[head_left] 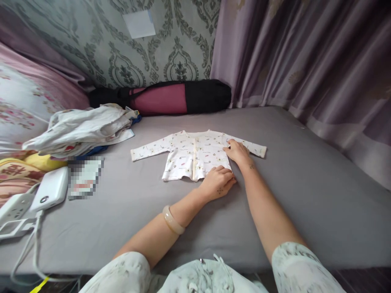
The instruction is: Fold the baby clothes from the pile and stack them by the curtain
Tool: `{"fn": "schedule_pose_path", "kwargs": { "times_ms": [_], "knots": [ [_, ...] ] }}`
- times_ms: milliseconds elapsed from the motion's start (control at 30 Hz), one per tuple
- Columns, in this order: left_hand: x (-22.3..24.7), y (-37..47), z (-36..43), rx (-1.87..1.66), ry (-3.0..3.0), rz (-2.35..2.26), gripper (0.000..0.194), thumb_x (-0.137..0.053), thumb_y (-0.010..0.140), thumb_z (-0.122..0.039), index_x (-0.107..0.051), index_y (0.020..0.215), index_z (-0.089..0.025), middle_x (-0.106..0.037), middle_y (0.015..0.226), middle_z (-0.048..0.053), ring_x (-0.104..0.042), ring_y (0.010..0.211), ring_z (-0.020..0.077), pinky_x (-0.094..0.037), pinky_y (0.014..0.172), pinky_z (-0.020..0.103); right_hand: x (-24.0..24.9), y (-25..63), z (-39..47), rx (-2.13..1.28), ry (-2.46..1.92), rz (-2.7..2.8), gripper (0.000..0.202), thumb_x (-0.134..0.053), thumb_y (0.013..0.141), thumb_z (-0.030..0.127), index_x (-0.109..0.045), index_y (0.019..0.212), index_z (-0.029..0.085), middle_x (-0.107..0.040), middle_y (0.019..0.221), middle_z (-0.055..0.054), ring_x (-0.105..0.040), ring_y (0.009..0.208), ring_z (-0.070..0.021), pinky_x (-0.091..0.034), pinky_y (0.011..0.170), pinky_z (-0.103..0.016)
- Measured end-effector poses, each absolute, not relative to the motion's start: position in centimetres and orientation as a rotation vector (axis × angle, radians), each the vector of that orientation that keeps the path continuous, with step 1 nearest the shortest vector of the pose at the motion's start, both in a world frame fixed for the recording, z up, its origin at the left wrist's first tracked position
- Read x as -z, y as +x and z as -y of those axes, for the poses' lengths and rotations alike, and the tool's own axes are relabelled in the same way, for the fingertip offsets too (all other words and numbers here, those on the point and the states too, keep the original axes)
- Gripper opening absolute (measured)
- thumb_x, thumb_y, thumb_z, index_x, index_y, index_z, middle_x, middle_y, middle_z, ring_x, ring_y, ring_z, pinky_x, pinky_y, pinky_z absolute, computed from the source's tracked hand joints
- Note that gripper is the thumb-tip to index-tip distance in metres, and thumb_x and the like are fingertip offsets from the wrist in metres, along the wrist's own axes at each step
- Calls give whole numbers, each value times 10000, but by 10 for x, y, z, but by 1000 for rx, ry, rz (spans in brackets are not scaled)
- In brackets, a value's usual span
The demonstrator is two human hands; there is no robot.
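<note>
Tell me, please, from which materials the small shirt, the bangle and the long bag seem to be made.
Small shirt: probably cotton knit, matte; it lies soft, with a wavy hem.
Bangle: polished stone or perhaps resin; creamy, with glossy highlights.
Long bag: likely synthetic fabric, mostly dull, with a soft, rounded end.

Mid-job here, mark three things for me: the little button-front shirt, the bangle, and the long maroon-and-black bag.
Button-front shirt (194,155): head view, on its pale front placket.
Bangle (171,222): head view, on the band's outer face.
Maroon-and-black bag (165,100): head view, on its maroon section.
</note>
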State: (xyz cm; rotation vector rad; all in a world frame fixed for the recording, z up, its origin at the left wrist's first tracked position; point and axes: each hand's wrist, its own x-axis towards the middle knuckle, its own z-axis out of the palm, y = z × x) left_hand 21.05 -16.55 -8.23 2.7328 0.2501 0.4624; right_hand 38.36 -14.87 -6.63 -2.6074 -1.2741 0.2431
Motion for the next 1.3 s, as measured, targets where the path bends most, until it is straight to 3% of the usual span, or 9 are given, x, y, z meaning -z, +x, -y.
{"fn": "schedule_pose_path", "kwargs": {
  "times_ms": [233,400,500,600,733,900,1000,1100,1300],
  "knots": [
    [79,205,173,-461,2785,29,266,-416,979,-272,-653,1033,-162,-687,1095,94,-620,1023,204,-454,953,330,64,353,139,-144,-2349,1554,426,-310,992,273,-499,1347,133,-587,1312,-167,-501,1270,-256,-388,1034,-367],
    [73,189,174,-412,2705,156,233,-464,958,-272,-672,973,-169,-701,1017,110,-638,1019,209,-465,965,318,84,329,138,-321,-2312,1772,624,-246,1000,421,-262,1510,62,-225,1588,-160,-170,1468,-263,-164,1185,-416],
    [64,173,169,-412,2589,152,223,-478,952,-284,-673,1012,-194,-700,1063,98,-634,1044,195,-472,940,284,94,324,141,-285,-2337,1819,670,-181,1001,474,-211,1533,67,-156,1606,-147,-90,1482,-264,-86,1196,-445],
    [54,156,152,-514,2451,-114,238,-475,946,-307,-679,992,-193,-711,1016,80,-653,934,174,-489,838,252,98,324,145,-200,-2341,1877,661,-199,997,481,-237,1530,92,-169,1603,-145,-99,1481,-266,-80,1193,-452],
    [46,129,104,-797,2193,-920,297,-454,923,-334,-658,788,-167,-663,707,30,-580,660,145,-432,628,237,96,325,147,-181,-2323,1873,633,-223,1000,465,-287,1514,102,-211,1592,-157,-145,1473,-272,-119,1185,-458],
    [57,92,45,-724,1894,-1555,263,-540,795,-265,-553,547,-178,-530,517,13,-499,554,152,-327,549,254,76,305,147,-28,-2087,1886,451,-339,989,320,-505,1373,152,-449,1469,-137,-381,1351,-261,-245,1131,-449],
    [68,82,30,-686,1724,-1609,281,-586,733,-266,-504,475,-190,-403,408,-19,-408,463,126,-265,496,250,60,269,152,-62,-1770,2040,338,-388,978,237,-635,1206,196,-598,1284,-101,-504,1192,-227,-347,1045,-383],
    [74,84,24,-702,1654,-1568,287,-610,704,-285,-492,462,-186,-331,378,-45,-338,426,98,-219,462,238,53,228,161,-114,-1467,2283,277,-443,973,231,-669,1133,207,-615,1208,-101,-518,1134,-227,-376,988,-381],
    [75,96,15,-660,1664,-1596,167,-641,673,-270,-634,558,-149,-397,401,-41,-407,463,104,-302,491,227,63,190,172,-88,-1375,2472,253,-461,981,283,-677,1083,202,-578,1202,-117,-524,1071,-243,-413,916,-403]
  ]
}}
